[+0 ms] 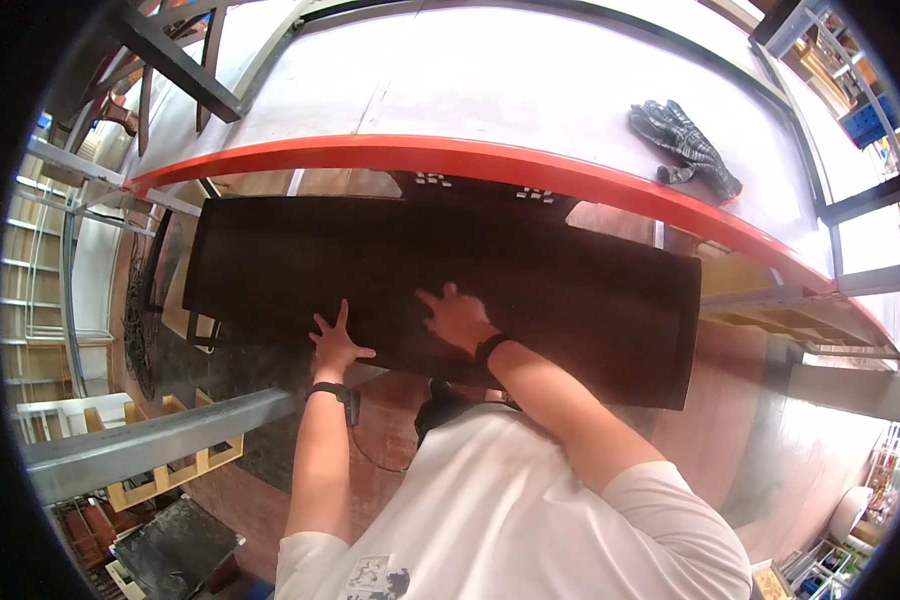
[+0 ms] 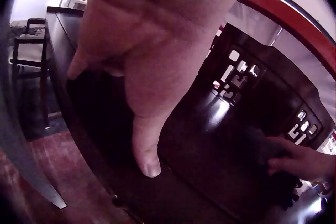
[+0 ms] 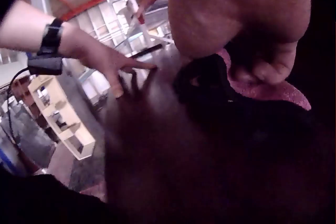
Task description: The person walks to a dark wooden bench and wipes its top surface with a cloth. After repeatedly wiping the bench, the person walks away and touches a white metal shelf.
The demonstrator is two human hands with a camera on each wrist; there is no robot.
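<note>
A long dark wooden bench (image 1: 300, 250) with a smooth flat seat lies in front of me. My left hand (image 1: 337, 350) rests on its near edge, fingers and thumb spread wide. Over the middle of the seat is my right hand (image 1: 460, 318), reaching in from the right. In the right wrist view its curled fingers hold a thin, grainy pink sheet (image 3: 268, 95) against the dark surface; much of that sheet is hidden in shadow. The bench's backrest (image 2: 273, 77), with cut-out patterns, shows in the left wrist view.
Beyond the bench runs a white worktop (image 1: 490, 90) with a red edge (image 1: 370, 150). A dark glove (image 1: 682, 145) lies on it. A grey metal beam (image 1: 170, 430) stands at the left, near a pale wooden frame (image 1: 175, 470) on the floor.
</note>
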